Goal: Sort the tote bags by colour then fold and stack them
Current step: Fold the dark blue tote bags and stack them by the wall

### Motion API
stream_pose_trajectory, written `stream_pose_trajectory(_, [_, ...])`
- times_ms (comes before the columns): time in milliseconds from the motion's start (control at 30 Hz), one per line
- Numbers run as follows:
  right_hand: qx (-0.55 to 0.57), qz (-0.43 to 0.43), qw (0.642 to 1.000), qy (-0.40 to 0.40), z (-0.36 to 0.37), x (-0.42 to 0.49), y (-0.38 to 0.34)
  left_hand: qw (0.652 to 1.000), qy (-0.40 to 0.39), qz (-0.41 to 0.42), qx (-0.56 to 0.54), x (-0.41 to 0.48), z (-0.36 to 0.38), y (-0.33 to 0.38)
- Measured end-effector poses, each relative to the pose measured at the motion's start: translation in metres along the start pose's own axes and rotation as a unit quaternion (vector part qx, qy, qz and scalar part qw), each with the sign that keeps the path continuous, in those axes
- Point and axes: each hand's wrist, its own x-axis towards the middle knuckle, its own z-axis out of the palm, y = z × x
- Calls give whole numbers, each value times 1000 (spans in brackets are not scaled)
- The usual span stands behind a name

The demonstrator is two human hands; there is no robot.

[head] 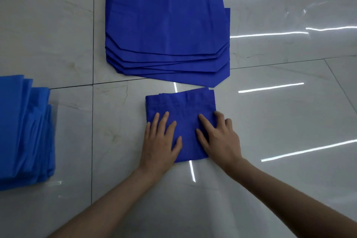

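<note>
A dark blue tote bag, folded into a small square (181,106), lies on the tiled floor in the middle of the view. My left hand (161,139) lies flat on its near left part, fingers straight and spread. My right hand (218,137) presses its near right edge, fingers straight. Beyond it lies a pile of several unfolded dark blue tote bags (166,25), handles pointing away from me. At the left edge sits a pile of lighter blue tote bags (23,131), partly cut off by the frame.
The floor is glossy pale marble tile (280,121) with dark grout lines and bright reflections of ceiling lights. Bare floor shows to the right of the folded bag and between it and the lighter pile.
</note>
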Motion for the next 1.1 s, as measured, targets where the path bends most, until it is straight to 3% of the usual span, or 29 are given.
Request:
stream_pose_trajectory(167, [-75, -72, 994, 31, -3, 1, -21, 1000, 21, 8, -5, -3, -2, -17])
stream_pose_trajectory(267, [-53, -162, 983, -68, 2, 41, -36, 1000, 19, -12, 7, -2, 5, -11])
stream_pose_trajectory(367, [-30, -151, 977, -147, 17, 65, -33, 998, 14, -35, 40, -2, 12, -7])
stream_pose_trajectory(567, [12, -156, 975, -157, 22, 71, -28, 997, 13, -43, 56, -1, 13, -4])
stream_pose_trajectory(700, [49, 7, 994, -93, 18, 53, -17, 997, -3, -53, 56, 2, 12, -3])
stream_pose_trajectory(900, [113, 210, 971, -8, 7, -8, -19, 992, -17, -122, 22, 5, 3, 4])
stream_pose_trajectory(1000, [193, 285, 938, -29, -4, -15, -34, 977, 23, -189, -101, 7, -11, 4])
stream_pose_trajectory(1100, [239, 327, 911, -77, -13, -14, -41, 928, 29, -256, -269, 6, -32, -8])
